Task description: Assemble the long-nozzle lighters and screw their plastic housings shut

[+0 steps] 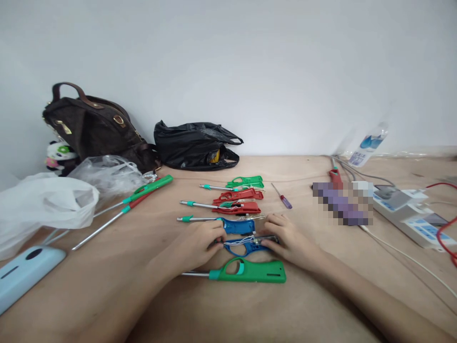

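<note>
An opened blue gas lighter (242, 248) lies before me, its inner wires and a clear part showing in the lower shell. My left hand (202, 240) is closed at its left end, pinching near a small dark part partly hidden by the fingers. On the other end my right hand (287, 240) grips with thumb and fingers over the clear part. Just behind is the other blue shell half (241, 226), beside a metal tube (196, 219) with a teal collar. A closed green lighter (253, 271) lies nearest me.
Farther back lie opened red lighter pieces (246, 208), green pieces (246, 181) and a screwdriver (283, 200). More lighters (150, 188), plastic bags (46, 195) and a light-blue device (32, 271) are left. A power strip (410, 214), cables and a bottle (369, 144) occupy the right.
</note>
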Demonstrator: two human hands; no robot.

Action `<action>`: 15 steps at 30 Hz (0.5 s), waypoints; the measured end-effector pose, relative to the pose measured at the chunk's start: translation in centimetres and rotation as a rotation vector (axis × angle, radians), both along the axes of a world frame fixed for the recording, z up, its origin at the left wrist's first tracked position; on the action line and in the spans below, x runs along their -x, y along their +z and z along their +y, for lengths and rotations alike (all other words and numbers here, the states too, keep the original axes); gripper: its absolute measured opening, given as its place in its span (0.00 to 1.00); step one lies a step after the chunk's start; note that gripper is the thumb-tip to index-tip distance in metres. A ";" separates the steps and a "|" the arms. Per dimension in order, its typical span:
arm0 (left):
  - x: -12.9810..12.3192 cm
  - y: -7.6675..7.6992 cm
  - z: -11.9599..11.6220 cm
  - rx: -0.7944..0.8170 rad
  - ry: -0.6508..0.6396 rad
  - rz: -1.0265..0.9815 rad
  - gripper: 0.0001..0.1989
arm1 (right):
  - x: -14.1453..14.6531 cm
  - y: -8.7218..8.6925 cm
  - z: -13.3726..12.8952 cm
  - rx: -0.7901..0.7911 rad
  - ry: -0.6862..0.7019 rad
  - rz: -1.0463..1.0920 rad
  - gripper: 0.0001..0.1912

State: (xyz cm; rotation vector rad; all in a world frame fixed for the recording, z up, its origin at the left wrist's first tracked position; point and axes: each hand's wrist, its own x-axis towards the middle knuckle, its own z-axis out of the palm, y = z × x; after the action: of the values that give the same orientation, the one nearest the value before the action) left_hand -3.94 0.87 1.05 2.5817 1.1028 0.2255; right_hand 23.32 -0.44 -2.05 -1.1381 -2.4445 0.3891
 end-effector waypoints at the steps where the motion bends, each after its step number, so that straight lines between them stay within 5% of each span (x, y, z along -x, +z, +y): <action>1: -0.1 -0.1 0.0 -0.006 0.004 -0.003 0.05 | 0.1 0.0 0.0 -0.018 -0.001 0.003 0.05; 7: -0.1 -0.5 0.1 0.006 0.025 -0.013 0.05 | 1.4 -0.3 0.2 -0.169 -0.010 -0.042 0.06; 15: -0.6 -0.5 0.0 0.005 0.045 -0.019 0.04 | 2.1 -0.2 0.0 -0.114 -0.068 0.007 0.06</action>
State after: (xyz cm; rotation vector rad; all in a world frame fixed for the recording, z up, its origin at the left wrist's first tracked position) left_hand -3.37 0.87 0.50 2.5473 1.1539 0.2564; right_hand 21.21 -0.42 -2.26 -1.1658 -2.3814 0.2299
